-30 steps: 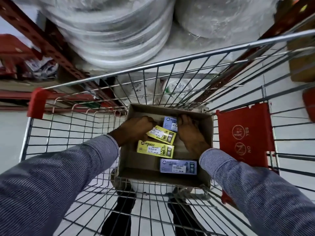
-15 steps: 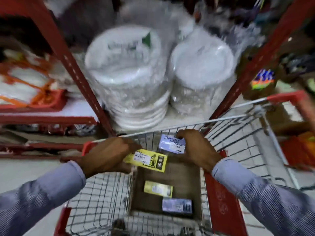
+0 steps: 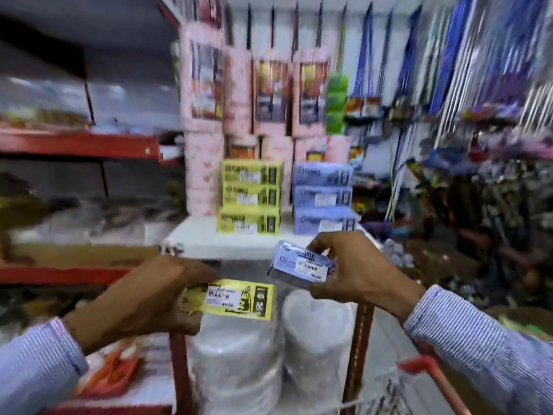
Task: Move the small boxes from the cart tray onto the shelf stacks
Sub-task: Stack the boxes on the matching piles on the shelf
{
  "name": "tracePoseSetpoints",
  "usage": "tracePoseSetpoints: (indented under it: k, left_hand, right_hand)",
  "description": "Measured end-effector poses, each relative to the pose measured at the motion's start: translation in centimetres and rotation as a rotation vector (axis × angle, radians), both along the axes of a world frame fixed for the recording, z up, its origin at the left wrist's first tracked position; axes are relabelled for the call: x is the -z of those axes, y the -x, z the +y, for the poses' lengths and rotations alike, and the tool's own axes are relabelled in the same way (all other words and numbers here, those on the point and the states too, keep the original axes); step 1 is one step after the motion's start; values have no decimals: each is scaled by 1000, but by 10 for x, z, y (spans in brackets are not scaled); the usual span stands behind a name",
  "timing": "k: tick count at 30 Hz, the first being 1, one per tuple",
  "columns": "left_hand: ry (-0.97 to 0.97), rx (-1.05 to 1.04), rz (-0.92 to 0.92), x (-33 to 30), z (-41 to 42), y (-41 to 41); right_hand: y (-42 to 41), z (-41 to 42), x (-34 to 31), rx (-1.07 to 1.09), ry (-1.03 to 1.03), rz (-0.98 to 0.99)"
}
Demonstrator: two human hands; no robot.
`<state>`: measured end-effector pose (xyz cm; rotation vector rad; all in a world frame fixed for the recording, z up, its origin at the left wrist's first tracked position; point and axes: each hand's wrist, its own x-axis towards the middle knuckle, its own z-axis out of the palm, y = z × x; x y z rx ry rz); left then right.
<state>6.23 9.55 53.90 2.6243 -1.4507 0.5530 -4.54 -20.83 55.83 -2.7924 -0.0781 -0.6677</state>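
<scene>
Blurry shop shelf (image 3: 209,244) with yellow stack (image 3: 250,197), blue stack (image 3: 324,199); left hand (image 3: 143,301) fingers clamp yellow box (image 3: 230,299), right hand (image 3: 359,271) fingers clamp blue box (image 3: 300,268).

Both arms wear long sleeves of a light blue-and-white cloth with a fine, close stripe. The left sleeve (image 3: 39,363) ends in a plain, slightly puckered cuff at the wrist, its stripes running along the arm. The right sleeve (image 3: 466,333) shows the same weave, with a turned cuff whose edge sits snug at the wrist. The left hand (image 3: 140,298) and right hand (image 3: 365,271) are bare, with no gloves, rings or watch showing. The picture is blurred, so finer stitching cannot be told.
</scene>
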Motion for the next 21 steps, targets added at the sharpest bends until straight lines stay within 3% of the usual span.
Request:
tracePoseSetpoints:
  k: [5,8,15,21]
  left_hand:
    - [145,-34,-162,-53,-8,-14]
    - [172,-29,-169,-76,-25,-36]
    - [284,-79,-136,-86,-66,-95]
    - [233,-102,-81,-73,-92,-126]
  right_hand:
    - [2,-10,-60,70,83,-135]
    - [-10,-17,-79,114,134,-201]
    - [-62,-37,-74,215,267,-176]
    - [-97,-53,-55,253,368,-142]
